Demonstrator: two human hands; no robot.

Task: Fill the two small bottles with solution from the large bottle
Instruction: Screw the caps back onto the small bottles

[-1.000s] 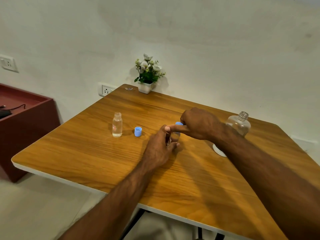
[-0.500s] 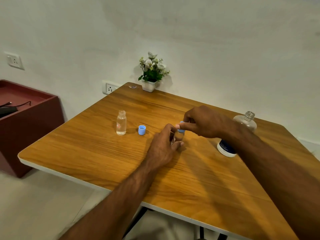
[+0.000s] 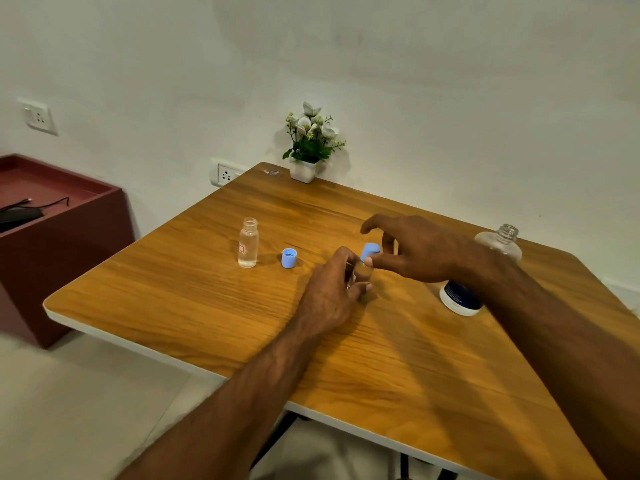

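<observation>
Left hand wrapped around a small clear glass bottle standing mid-table, bottle mostly hidden by the fingers. Right hand at its 1 o'clock, fingers spread; thumb tip touches a light blue plastic cap sitting tilted on that bottle's mouth, whether it grips the cap cannot tell. Second small clear glass bottle, uncapped, upright, part-filled, at 9 o'clock of the hands; another blue cap just beside it, open side up. Large clear plastic bottle with dark label, uncapped, at 3 o'clock behind the right wrist. All on the brown wooden table; white potted flowers at 12 o'clock edge
</observation>
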